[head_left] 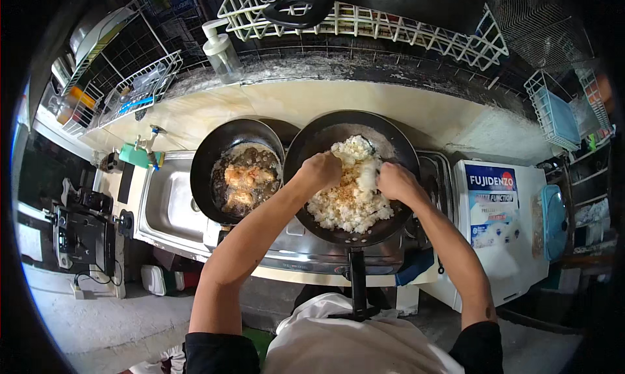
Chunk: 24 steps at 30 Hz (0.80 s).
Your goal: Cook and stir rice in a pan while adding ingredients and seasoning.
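Observation:
Before me a large dark frying pan (312, 135) holds a heap of white rice (351, 213) with brownish bits on its middle. My left hand (323, 171) is closed over the rice's left side; what it may hold is hidden. My right hand (394, 180) is closed at the right side of the rice, beside a whitish, blurred thing, perhaps a bag or falling rice; its grip cannot be made out. To the left, a smaller dark pan (202, 178) has battered, golden pieces of food (244, 177) in bubbling oil. Both pans are on a gas stove (293, 249).
The large pan's black handle (358, 281) points towards my body. A steel sink (173, 203) lies left of the stove, a white freezer (508, 271) to the right. White wire racks (381, 25) and a pump bottle (222, 56) are beyond the pans. A dark blue cloth (415, 266) hangs at the stove's front right.

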{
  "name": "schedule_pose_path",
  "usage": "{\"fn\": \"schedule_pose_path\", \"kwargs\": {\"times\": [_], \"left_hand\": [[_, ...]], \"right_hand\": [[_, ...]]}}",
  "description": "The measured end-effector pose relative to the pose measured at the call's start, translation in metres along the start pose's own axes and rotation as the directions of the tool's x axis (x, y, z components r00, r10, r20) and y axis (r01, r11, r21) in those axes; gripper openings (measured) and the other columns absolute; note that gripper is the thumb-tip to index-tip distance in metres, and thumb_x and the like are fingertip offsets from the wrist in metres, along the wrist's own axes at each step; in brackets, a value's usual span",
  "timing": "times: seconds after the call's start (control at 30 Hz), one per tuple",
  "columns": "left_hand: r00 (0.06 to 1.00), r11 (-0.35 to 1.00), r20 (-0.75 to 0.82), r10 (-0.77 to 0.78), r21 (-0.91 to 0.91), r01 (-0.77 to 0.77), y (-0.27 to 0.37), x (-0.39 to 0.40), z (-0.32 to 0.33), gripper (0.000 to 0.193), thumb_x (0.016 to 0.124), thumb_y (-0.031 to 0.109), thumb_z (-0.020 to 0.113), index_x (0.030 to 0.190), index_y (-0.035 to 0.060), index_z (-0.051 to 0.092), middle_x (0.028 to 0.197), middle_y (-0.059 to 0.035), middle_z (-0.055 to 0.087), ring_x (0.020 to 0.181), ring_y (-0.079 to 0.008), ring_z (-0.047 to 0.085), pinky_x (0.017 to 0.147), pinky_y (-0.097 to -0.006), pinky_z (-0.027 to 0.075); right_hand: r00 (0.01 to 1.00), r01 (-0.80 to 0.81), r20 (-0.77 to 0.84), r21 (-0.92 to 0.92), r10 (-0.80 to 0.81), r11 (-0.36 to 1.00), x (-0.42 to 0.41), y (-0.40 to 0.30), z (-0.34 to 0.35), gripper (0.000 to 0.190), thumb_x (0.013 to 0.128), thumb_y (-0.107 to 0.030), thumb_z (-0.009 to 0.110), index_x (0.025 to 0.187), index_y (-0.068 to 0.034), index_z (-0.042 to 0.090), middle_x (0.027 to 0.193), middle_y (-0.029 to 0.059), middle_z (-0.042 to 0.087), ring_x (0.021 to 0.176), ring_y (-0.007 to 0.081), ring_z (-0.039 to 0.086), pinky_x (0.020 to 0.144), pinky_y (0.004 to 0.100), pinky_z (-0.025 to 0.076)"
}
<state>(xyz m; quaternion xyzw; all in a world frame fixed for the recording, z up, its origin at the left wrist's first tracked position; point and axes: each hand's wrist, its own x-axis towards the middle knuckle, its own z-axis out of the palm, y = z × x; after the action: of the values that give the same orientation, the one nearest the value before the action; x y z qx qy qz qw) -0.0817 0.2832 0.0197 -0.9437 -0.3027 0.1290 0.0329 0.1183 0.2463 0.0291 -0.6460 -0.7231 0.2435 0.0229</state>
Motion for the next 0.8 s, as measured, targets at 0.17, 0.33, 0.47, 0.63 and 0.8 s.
{"fn": "schedule_pose_path", "kwargs": {"times": [0.17,0.33,0.47,0.63,0.8], "left_hand": [[0.989,0.988,0.089,-0.121,-0.083,0.128,-0.008,0.006,0.009,0.015,0.073,0.013,0.059,0.082,0.0026,0.066,0.084,-0.0091,0.066,0.082,-0.025,0.064,0.069,-0.034,0.053],[0.983,0.999,0.179,0.031,0.034,-0.038,-0.006,0.0,-0.034,0.019,0.075,0.016,0.059,0.088,0.0036,0.064,0.087,-0.0111,0.065,0.084,-0.0231,0.064,0.071,-0.0331,0.052],[0.967,0.968,0.056,-0.249,-0.028,0.251,0.003,-0.036,-0.034,0.019,0.074,0.018,0.056,0.073,0.0032,0.067,0.075,-0.0119,0.065,0.077,-0.0242,0.065,0.065,-0.0313,0.053],[0.929,1.0,0.368,-0.029,0.019,0.024,0.016,-0.032,-0.029,0.013,0.07,0.013,0.059,0.072,0.0042,0.068,0.08,-0.0109,0.066,0.08,-0.0253,0.065,0.067,-0.0316,0.053],[0.942,0.941,0.306,-0.137,-0.257,0.221,0.028,-0.001,-0.053,0.008,0.068,0.008,0.061,0.064,0.0026,0.065,0.071,-0.0112,0.065,0.075,-0.026,0.066,0.069,-0.0351,0.053]], "right_hand": [[0.981,0.191,0.011,-0.148,-0.192,0.97,0.016,-0.018,0.003,0.024,0.078,-0.016,0.052,0.08,0.006,0.062,0.086,0.0264,0.06,0.083,0.0388,0.06,0.075,0.0444,0.048],[0.991,0.132,-0.006,-0.074,-0.132,0.988,0.027,0.01,-0.03,0.024,0.076,-0.017,0.054,0.076,0.006,0.063,0.082,0.0272,0.06,0.081,0.0398,0.06,0.072,0.0438,0.049],[0.999,0.037,-0.022,-0.188,-0.042,0.981,0.007,0.039,-0.055,0.021,0.074,-0.013,0.054,0.075,0.006,0.063,0.081,0.029,0.059,0.082,0.0404,0.06,0.073,0.0444,0.049],[0.974,0.083,0.22,-0.126,-0.054,0.989,-0.02,0.011,-0.018,0.017,0.075,-0.009,0.052,0.082,0.003,0.062,0.087,0.0238,0.062,0.083,0.036,0.062,0.075,0.0421,0.05],[0.982,0.175,0.088,-0.068,-0.169,0.982,0.002,-0.009,-0.011,0.016,0.075,-0.009,0.054,0.082,0.004,0.061,0.083,0.0247,0.062,0.081,0.0366,0.062,0.073,0.0426,0.05]]}}
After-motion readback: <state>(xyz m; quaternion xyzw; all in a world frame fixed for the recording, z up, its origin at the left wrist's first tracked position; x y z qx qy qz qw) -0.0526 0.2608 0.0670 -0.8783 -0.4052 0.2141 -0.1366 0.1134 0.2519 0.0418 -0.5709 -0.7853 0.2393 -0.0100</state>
